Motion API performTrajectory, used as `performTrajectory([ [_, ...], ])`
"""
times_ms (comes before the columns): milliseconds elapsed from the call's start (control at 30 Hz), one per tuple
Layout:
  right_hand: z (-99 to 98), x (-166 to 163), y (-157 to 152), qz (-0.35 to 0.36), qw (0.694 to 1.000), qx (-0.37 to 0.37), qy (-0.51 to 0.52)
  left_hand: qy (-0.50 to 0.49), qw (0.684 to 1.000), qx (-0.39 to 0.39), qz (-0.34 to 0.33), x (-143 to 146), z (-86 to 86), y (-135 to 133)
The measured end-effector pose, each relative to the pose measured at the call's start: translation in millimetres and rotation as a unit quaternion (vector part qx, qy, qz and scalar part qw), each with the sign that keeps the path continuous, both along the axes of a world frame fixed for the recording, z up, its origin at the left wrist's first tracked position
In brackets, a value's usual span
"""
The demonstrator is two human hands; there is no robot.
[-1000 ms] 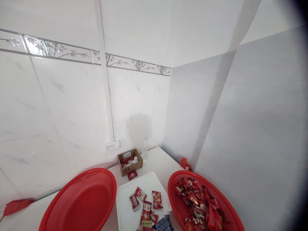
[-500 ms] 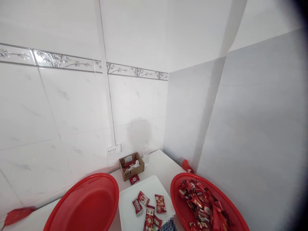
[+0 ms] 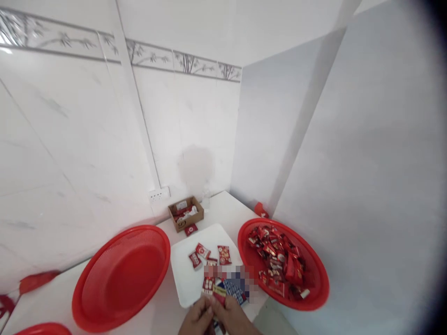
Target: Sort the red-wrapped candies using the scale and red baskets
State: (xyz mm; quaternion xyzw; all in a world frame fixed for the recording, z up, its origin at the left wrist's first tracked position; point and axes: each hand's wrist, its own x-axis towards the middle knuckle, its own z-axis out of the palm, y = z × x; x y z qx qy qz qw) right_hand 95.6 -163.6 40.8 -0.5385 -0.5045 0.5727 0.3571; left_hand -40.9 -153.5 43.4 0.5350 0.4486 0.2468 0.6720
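My left hand [image 3: 197, 317] and my right hand [image 3: 234, 316] meet at the tray's near edge, with fingers closed and tips together. A small red packet with a gold band [image 3: 219, 293] sticks up from between the fingertips, at the right hand's side. Just beyond the left fingers shows a red and white packet [image 3: 208, 284]; whether that hand holds it I cannot tell. On the white tray [image 3: 183, 286] lie several red wrapped sweets, one a red packet [image 3: 224, 255]. A blue and white patterned packet [image 3: 235, 287] lies by the right hand, partly hidden by blurred squares.
A red basket [image 3: 323, 284] full of red packets stands right, another red basket [image 3: 80, 298] with a bare bottom left. Behind the tray sit a small cardboard box [image 3: 188, 221] and a red packet [image 3: 191, 230]. Part of a red rim [image 3: 45, 329] shows bottom left.
The view has tilted down, so tray and baskets sit higher in the picture. Both my hands have come into view at the bottom, with the gold-banded packet between them.
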Motion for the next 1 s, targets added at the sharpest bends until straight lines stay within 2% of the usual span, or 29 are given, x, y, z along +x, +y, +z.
performTrajectory([
  [67,6.3,5.5,1.8,-0.012,1.000,0.027,-0.004,-0.024,0.999,0.025,0.021,3.8,10.6,-2.6],
  [133,14.2,13.8,5.4,-0.050,0.997,0.059,-0.029,-0.002,0.999,0.026,0.030,6.7,23.6,-4.5],
  [233,20.7,26.7,12.3,-0.038,0.998,0.036,-0.044,0.029,1.000,0.003,0.013,13.5,35.8,-3.5],
  [300,20.5,33.2,16.3,-0.020,0.999,0.018,-0.028,0.048,0.999,-0.006,-0.007,20.7,35.8,-0.4],
  [400,16.8,41.8,22.5,0.000,1.000,-0.016,-0.002,0.070,0.997,0.013,-0.013,32.4,27.1,8.8],
  [467,13.6,50.3,28.3,0.005,0.999,-0.033,0.006,0.119,0.992,0.046,-0.001,38.4,19.6,19.8],
  [600,4.5,77.1,41.0,-0.011,1.000,-0.028,-0.006,0.253,0.960,0.117,0.015,43.9,7.4,54.4],
  [700,-5.4,99.7,47.5,-0.024,0.999,-0.023,-0.043,0.307,0.939,0.154,0.031,47.5,-1.2,83.9],
  [800,-15.2,117.0,51.5,-0.028,0.997,-0.018,-0.066,0.359,0.908,0.208,0.058,54.1,-11.8,103.4],
  [867,-20.0,123.8,54.3,-0.027,0.997,-0.009,-0.078,0.381,0.890,0.239,0.074,58.7,-20.1,106.9],
  [933,-22.6,126.4,58.2,-0.022,0.994,0.006,-0.105,0.416,0.862,0.283,0.056,61.9,-28.9,104.3],
  [1000,-23.2,124.7,63.4,-0.002,0.986,0.041,-0.161,0.464,0.822,0.330,0.007,62.5,-37.0,99.7],
])
